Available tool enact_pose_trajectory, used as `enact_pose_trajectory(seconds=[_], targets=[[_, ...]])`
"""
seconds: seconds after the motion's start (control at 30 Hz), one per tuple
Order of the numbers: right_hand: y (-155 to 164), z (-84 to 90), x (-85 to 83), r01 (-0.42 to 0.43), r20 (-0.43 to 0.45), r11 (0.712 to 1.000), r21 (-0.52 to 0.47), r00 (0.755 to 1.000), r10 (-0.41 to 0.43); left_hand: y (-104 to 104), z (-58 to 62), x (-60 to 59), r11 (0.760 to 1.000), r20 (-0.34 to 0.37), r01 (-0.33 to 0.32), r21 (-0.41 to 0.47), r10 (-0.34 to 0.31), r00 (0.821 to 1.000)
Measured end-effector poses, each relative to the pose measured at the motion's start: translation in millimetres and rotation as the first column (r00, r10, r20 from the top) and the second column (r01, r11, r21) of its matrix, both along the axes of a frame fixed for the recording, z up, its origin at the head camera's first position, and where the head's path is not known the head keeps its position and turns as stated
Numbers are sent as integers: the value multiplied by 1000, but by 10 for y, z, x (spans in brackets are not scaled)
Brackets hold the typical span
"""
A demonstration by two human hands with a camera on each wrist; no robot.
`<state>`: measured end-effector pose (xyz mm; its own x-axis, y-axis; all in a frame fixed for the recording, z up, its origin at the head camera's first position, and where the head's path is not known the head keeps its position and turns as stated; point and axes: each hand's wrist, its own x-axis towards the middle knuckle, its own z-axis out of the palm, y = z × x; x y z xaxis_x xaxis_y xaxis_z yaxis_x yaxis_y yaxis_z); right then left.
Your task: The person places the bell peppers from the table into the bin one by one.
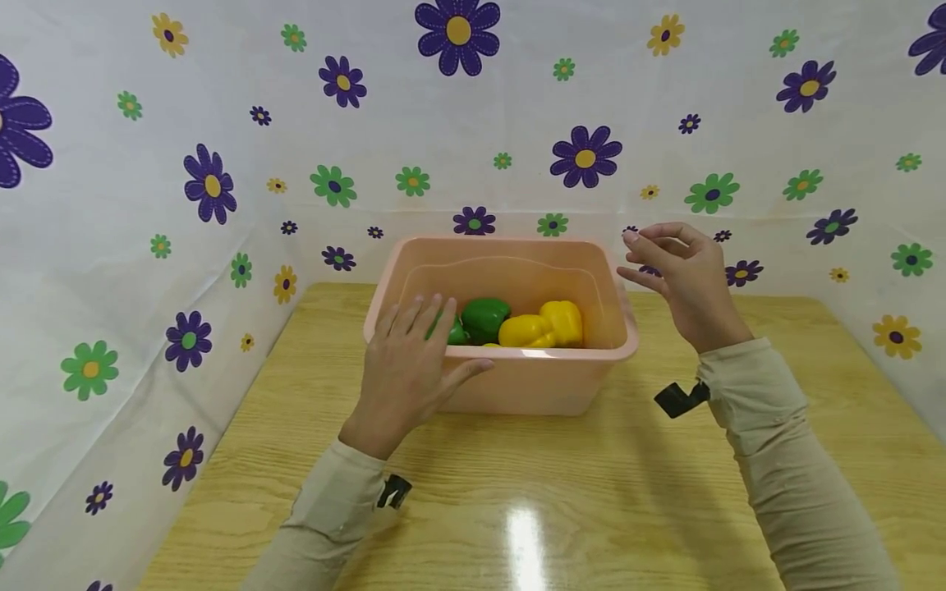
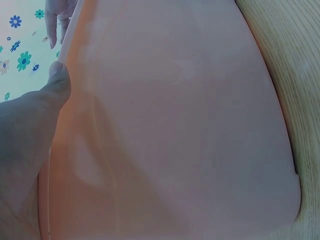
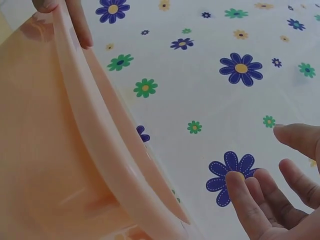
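Observation:
My left hand (image 1: 406, 361) lies over the front left rim of a peach plastic bin (image 1: 517, 382). Its fingers reach straight over the opening, while the thumb (image 2: 59, 82) lies along the rim in the left wrist view. Inside the bin, two green bell peppers (image 1: 485, 318) sit beside yellow bell peppers (image 1: 563, 322); my left fingers partly hide one green one. Raised to the right of the bin is my right hand (image 1: 695, 287), with fingers loosely bent and nothing between them. The right wrist view shows that hand (image 3: 280, 220) apart from the bin's rim (image 3: 95, 125).
The bin stands upright on a wood-grain table (image 1: 473, 484), near its back edge. Behind it and along both sides hangs a white cloth (image 1: 473, 123) printed with purple, green and yellow flowers. A black strap piece (image 1: 680, 400) sticks out from each sleeve cuff.

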<state>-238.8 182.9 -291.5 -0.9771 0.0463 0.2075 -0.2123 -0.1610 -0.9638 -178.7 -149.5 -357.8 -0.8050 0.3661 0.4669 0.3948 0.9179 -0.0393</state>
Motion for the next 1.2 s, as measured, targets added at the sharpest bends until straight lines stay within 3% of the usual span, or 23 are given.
enact_pose_trajectory(seconds=[0.1, 0.2, 0.27, 0.33, 0.4, 0.47, 0.53, 0.6, 0.67, 0.77, 0.87, 0.93, 1.0, 1.13, 1.2], targets=[[2, -16, -3, 30, -35, 999, 32, 999, -29, 2, 6, 7, 1000, -15, 4, 3, -4, 1000], [0, -68, -7, 114, -85, 981, 159, 991, -102, 1, 15, 15, 1000, -6, 10, 2, -10, 1000], [-5, -116, 0, 168, -100, 938, 303, 984, -145, -13, 26, 25, 1000, 18, 21, 12, -22, 1000], [-15, -167, 7, 184, -89, 876, 445, 983, -161, -46, 69, 32, 998, 32, 49, 50, -50, 998], [-31, -213, 11, 148, -49, 822, 549, 988, -145, -98, 141, 16, 990, 14, 76, 122, -78, 997], [-52, -259, -7, 83, 6, 787, 612, 994, -110, -166, 232, -37, 971, -19, 73, 227, -70, 997], [-70, -303, -33, 3, 75, 778, 628, 995, -64, -254, 309, -134, 948, -20, 34, 315, -29, 999], [-79, -343, -63, -60, 129, 774, 630, 991, -28, -347, 342, -249, 921, 65, -47, 387, 23, 998], [-80, -376, -85, -106, 158, 778, 619, 987, 9, -440, 332, -355, 896, 216, -131, 424, 40, 976], [-75, -400, -92, -134, 178, 776, 616, 984, 29, -534, 269, -470, 862, 419, -185, 472, -35, 907], [-65, -409, -81, -156, 190, 772, 616, 981, 46, -550, 218, -503, 804, 489, -156, 574, -183, 853], [-42, -412, -64, -163, 193, 769, 618, 980, 53, -530, 200, -494, 783, 489, -134, 608, -236, 840], [0, -417, -45, -170, 196, 766, 620, 979, 59, -495, 191, -482, 793, 493, -119, 597, -246, 834], [119, -423, -12, -175, 196, 754, 633, 979, 63, -400, 185, -457, 861, 519, -123, 494, -178, 836], [180, -424, -1, -178, 198, 757, 629, 978, 65, -343, 183, -451, 871, 507, -106, 479, -176, 844]])
